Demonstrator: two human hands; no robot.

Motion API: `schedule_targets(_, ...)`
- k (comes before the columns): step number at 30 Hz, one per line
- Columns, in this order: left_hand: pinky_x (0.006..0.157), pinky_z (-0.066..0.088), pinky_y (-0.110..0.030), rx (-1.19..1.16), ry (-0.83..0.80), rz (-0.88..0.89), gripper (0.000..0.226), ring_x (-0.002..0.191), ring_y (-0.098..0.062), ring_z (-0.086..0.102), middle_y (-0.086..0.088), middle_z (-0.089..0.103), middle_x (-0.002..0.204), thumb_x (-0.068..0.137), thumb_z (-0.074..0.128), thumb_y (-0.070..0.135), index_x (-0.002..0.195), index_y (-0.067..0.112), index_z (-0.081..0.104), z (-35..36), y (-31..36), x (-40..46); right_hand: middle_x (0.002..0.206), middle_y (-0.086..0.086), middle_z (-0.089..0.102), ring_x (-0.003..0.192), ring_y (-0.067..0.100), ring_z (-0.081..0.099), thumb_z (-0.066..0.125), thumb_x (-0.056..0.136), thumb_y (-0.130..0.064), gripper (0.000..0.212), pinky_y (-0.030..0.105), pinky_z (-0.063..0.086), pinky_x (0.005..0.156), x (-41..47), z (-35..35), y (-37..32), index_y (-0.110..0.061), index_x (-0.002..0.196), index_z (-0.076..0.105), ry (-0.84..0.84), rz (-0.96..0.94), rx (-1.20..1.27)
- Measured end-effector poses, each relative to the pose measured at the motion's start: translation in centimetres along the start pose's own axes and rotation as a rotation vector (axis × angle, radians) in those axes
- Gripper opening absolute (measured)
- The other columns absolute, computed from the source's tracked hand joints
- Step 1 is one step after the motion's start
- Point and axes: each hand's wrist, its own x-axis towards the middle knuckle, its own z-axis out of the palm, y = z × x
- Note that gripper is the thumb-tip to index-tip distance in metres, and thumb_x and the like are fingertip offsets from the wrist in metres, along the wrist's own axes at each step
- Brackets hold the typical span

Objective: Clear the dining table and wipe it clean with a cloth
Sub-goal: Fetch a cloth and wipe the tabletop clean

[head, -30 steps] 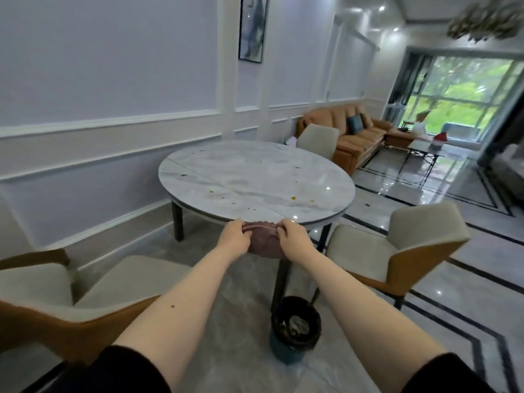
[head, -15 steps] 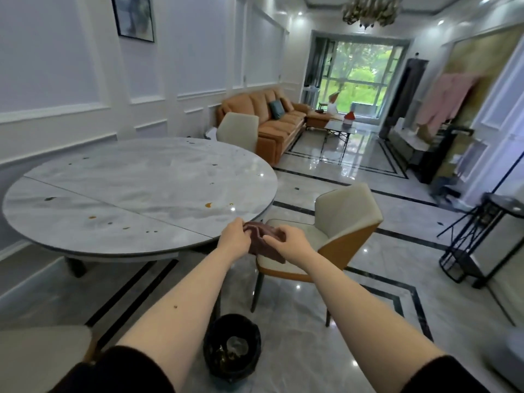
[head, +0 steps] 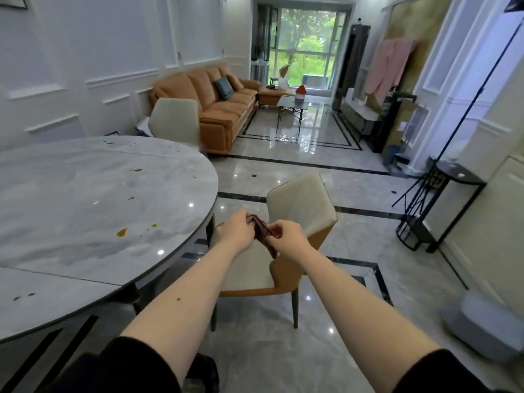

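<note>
Stained marble table (head: pixel 85 199) at left, both hands (head: pixel 262 236) gripping brown cloth (head: pixel 262 231)

Round dining table (head: pixel 71 199), grey-white marble top, dark rim, fills left of view. Seam crosses top near its near edge. Orange-brown spots (head: pixel 122 231) scattered on surface — largest near right edge, smaller ones toward middle and far edge. Two dark specks (head: pixel 24 296) on near section, past seam. Dull smeared patch (head: pixel 99 248) beside largest spot. Glossy marble floor (head: pixel 326 180) with black inlay lines carries table, two cream chairs (head: pixel 300 211) at right and far edges, dark bin (head: pixel 208 373) near bottom edge of view.
</note>
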Motion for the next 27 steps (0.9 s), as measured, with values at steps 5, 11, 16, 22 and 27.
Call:
schedule_targets(5,0.092,0.031,-0.040,0.042,0.068,-0.043,0.015,0.087,-0.024,0.053,0.001,0.054,0.085,0.095,0.041,0.024,0.081,0.021,0.045,7.3,6.3,7.0,0.071,-0.002,0.055,0.070,0.018,0.055,0.055,0.088,-0.020,0.015,0.029,0.048,0.062,7.7,-5.8,6.7,-0.021,0.073,0.052,0.020,0.056,-0.032)
schedule_targets(11,0.094,0.036,-0.041,-0.045,0.104,-0.088,0.014,0.104,-0.029,0.056,-0.007,0.062,0.106,0.095,0.043,0.022,0.100,0.015,0.054,16.7,15.3,16.5,0.085,0.006,0.056,0.079,0.021,0.055,0.048,0.091,-0.017,0.009,0.031,0.046,0.067,16.7,-14.1,15.2,-0.013,0.096,0.055,0.034,0.088,0.033)
schedule_targets(16,0.094,0.045,-0.047,-0.161,0.105,-0.081,0.009,0.097,-0.029,0.059,-0.007,0.063,0.098,0.093,0.046,0.020,0.084,0.021,0.048,24.1,21.0,23.9,0.079,0.006,0.058,0.067,0.019,0.054,0.046,0.092,-0.014,0.012,0.031,0.047,0.058,23.5,-20.2,21.2,-0.019,0.081,0.050,0.035,0.122,0.061)
schedule_targets(22,0.087,0.048,-0.046,-0.181,0.109,-0.063,0.009,0.089,-0.030,0.059,-0.005,0.060,0.088,0.091,0.049,0.020,0.086,0.013,0.052,29.1,24.2,34.3,0.090,0.005,0.060,0.081,0.022,0.058,0.044,0.092,-0.015,0.018,0.038,0.051,0.076,33.5,-24.9,26.4,-0.011,0.105,0.057,0.063,0.137,-0.013)
schedule_targets(27,0.086,0.048,-0.044,-0.138,0.158,-0.101,0.010,0.089,-0.028,0.059,-0.004,0.060,0.087,0.091,0.050,0.020,0.089,0.012,0.054,32.7,25.5,44.5,0.097,0.010,0.064,0.084,0.024,0.061,0.040,0.095,-0.016,0.020,0.041,0.054,0.079,44.0,-26.5,29.2,-0.012,0.109,0.055,0.021,0.141,-0.050)
